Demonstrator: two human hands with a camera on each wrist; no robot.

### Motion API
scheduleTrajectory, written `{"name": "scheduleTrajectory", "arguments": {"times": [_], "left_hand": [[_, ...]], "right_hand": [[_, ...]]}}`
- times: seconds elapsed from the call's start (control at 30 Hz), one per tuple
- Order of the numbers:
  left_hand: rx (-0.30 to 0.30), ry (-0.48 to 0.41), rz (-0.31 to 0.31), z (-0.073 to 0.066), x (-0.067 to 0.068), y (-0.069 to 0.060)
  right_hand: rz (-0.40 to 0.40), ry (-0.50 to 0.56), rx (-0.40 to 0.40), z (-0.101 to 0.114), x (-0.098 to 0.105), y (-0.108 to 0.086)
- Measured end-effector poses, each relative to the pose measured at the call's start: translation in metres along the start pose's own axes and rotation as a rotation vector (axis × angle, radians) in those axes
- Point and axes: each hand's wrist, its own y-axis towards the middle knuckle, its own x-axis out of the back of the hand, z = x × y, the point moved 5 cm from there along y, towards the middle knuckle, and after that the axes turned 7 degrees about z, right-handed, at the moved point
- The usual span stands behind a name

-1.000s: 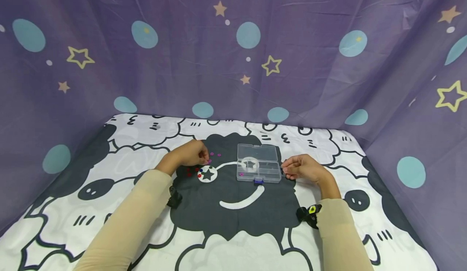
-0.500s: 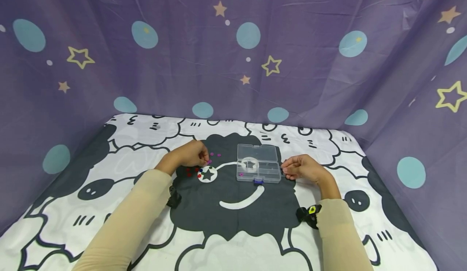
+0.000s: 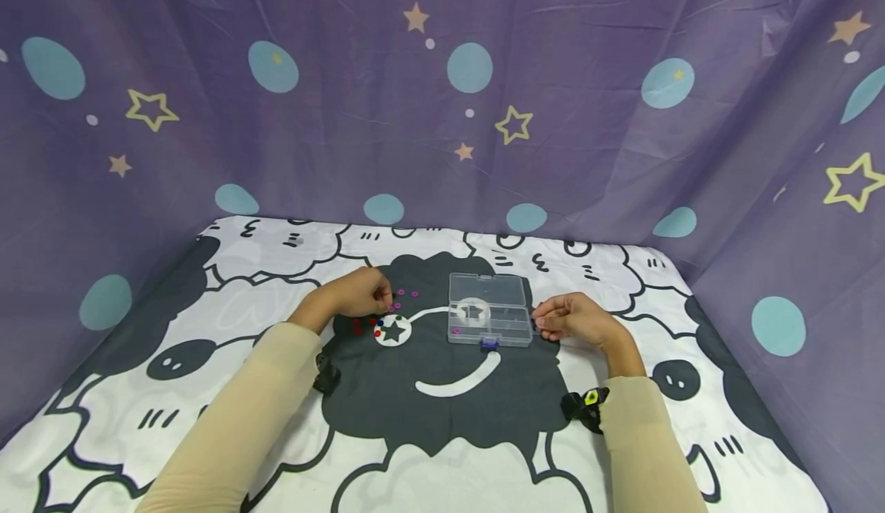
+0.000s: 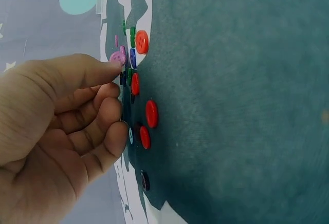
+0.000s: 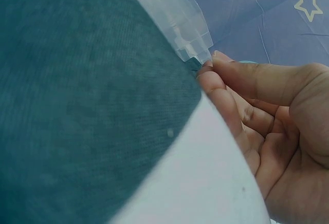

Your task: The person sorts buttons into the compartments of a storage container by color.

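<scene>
L hand point(image 3: 359, 292): curled at pink btns point(image 4: 117, 57), can't tell if pinching | R hand point(image 3: 574, 317): pinching box point(image 3: 512, 316) at R end | Btns: on cloth point(image 3: 387, 413) L of box (one inside) | Est.: light, stiff, slick; take by rim

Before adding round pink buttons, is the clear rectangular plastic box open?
Open: the box has its clear plastic lid folded back, beyond the compartments.

Lit softly and evenly in head view; teal-cast and soft-focused over surface point(image 4: 247, 106) in both wrist views.
</scene>
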Motion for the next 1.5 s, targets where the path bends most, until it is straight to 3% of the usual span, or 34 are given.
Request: {"name": "scheduleTrajectory", "arguments": {"times": [0.37, 0.63, 1.0, 1.17, 1.5], "left_hand": [[-0.004, -0.030, -0.024, 0.000, 0.000, -0.001], [-0.037, -0.045, -0.043, -0.007, 0.000, -0.001], [-0.073, -0.046, -0.056, -0.024, 0.002, 0.002], [-0.115, -0.037, -0.064, -0.030, -0.001, 0.006], [-0.139, -0.061, -0.047, -0.050, -0.007, 0.012]], "right_hand": [[0.003, 0.001, 0.002, 0.000, 0.000, 0.000], [0.002, -0.005, 0.003, -0.001, 0.000, 0.001], [0.003, -0.008, 0.002, -0.001, 0.000, 0.001], [-0.003, -0.008, -0.006, -0.001, 0.000, 0.000], [-0.003, -0.002, -0.009, 0.000, -0.001, 0.000]]}}
